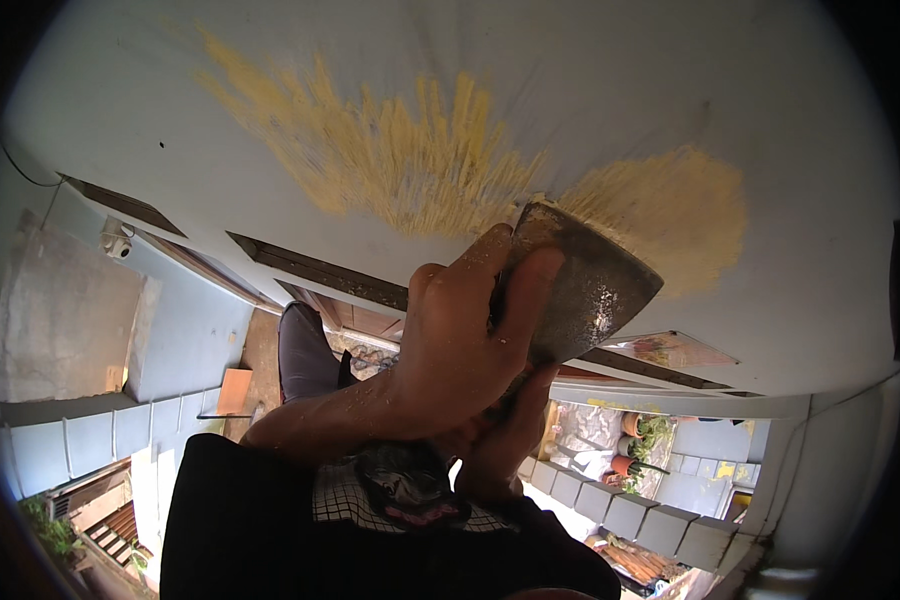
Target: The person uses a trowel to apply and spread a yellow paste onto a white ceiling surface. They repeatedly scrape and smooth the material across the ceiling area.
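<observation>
A broad metal scraper [595,285], its dark blade worn and smeared, is tilted with its upper edge at the pale painted surface [620,90]. My left hand [470,315] is closed on the blade's left side, fingers and thumb pressing the metal; pale dust clings to its skin and forearm. Lower down, my right hand [510,435] wraps round what looks like the handle, mostly hidden behind the left wrist. Streaky yellow filler [400,150] fans out left of the blade. A smoother, rounder yellow patch [685,215] lies to its right, partly behind the blade.
Dark slotted openings [315,272] run below the filler. A white camera [115,240] is mounted at the left. Underneath are a trousered leg [305,345], a row of grey blocks [625,515] and potted plants [625,465]. A thin cable [850,398] hangs at right.
</observation>
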A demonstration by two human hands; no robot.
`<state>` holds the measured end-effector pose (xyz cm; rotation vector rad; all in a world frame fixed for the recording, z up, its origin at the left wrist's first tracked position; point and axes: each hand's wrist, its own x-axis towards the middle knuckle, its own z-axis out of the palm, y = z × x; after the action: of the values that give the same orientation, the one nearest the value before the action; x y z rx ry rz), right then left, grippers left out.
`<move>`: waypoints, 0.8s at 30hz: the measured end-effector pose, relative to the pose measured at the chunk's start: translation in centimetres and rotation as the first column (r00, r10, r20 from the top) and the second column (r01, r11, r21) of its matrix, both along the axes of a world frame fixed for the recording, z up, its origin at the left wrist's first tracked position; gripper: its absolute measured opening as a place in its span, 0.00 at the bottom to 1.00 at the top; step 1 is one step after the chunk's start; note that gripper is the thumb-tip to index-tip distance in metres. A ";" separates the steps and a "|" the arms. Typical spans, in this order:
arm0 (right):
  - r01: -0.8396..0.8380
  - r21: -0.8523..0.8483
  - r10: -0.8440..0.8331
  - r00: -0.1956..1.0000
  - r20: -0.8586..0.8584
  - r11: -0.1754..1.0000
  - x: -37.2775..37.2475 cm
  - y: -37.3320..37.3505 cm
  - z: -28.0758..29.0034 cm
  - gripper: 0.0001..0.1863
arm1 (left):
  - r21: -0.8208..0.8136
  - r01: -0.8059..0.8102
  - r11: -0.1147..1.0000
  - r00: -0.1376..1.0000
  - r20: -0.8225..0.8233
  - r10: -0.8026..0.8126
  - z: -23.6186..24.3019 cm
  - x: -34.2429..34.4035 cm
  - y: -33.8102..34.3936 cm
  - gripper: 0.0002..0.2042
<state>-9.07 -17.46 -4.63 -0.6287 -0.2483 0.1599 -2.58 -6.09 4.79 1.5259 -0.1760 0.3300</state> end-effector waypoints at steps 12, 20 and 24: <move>0.320 -0.384 -0.395 0.909 -0.132 0.866 0.2 3.2 4.7 0.32 | 0.020 -0.015 1.000 0.999 0.036 0.014 -0.3 0.2 0.0 0.08; 0.219 -0.488 -0.343 0.922 -0.181 0.845 -0.8 1.8 2.2 0.33 | 0.080 -0.112 0.990 0.984 0.150 0.099 -0.8 0.2 -0.3 0.09; 0.211 -0.605 -0.354 0.927 -0.125 0.768 0.2 1.2 2.3 0.34 | 0.000 -0.095 0.996 0.991 0.097 0.094 -0.1 0.4 -0.2 0.09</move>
<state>-8.90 -16.27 -2.30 -1.2479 0.1429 0.0080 -2.17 -6.32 4.70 1.5263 -0.1813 0.4798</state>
